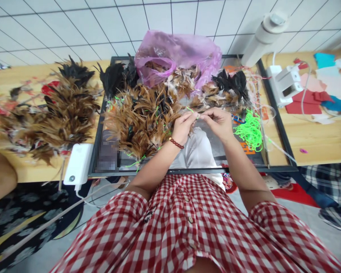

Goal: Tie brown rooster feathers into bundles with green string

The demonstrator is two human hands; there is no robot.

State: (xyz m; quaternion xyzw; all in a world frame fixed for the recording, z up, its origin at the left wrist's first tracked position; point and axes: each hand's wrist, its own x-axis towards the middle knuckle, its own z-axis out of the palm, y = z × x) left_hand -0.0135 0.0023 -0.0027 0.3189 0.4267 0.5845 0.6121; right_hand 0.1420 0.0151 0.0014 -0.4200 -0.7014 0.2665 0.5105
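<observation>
My two hands meet over the middle of a black-framed glass panel (268,113), thumbs and fingers pinched together. In my left hand (183,129) is a short piece of bright green string (190,109), its end sticking up past the fingers. My right hand (219,123) pinches close beside it, where a bit of green shows between the fingertips. Whether a feather is also in the pinch is hard to make out. Brown feather bunches (142,117), some with green string on them, spread left of my hands. A tangle of green string (249,131) lies to the right.
A pink plastic bag (182,47) with feathers stands behind. Black feathers (230,83) lie at the right rear, and more feather bunches (65,113) at left. White power strips (78,165) and a plug block (287,85) flank the frame. A white cylinder (263,38) stands behind.
</observation>
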